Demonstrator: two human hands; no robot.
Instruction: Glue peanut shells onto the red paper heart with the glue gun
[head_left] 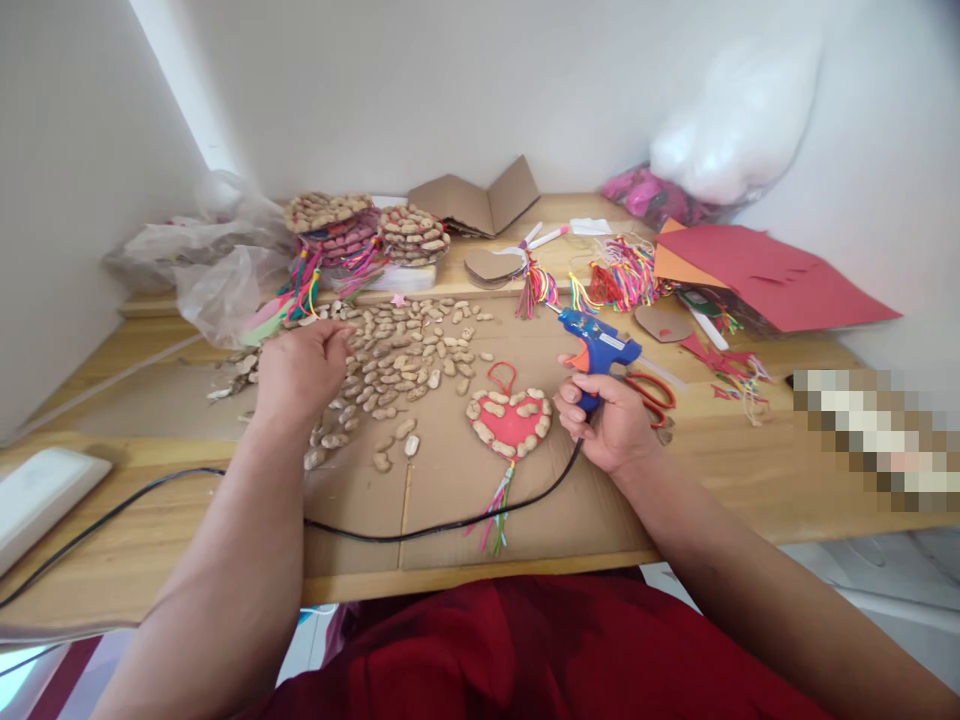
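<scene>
My right hand [613, 418] is wrapped round the handle of a blue glue gun [598, 338], its nozzle pointing up and to the left. Left of it lies a red heart [513, 425] edged with peanuts, with a red loop at its top and a colourful tassel [495, 512] at its tip. My left hand [304, 370] is over the left part of a spread of loose peanuts [401, 350], fingers curled and pressed together. Whatever may be between those fingertips is hidden.
Peanut-covered pieces [412, 235] are stacked at the back, beside folded cardboard [480, 203]. Red scissors [654, 398] lie right of the glue gun. Red paper [780, 272] and tassels [626, 270] lie back right. A black cord [442, 535] crosses the front; a white power strip [49, 500] sits left.
</scene>
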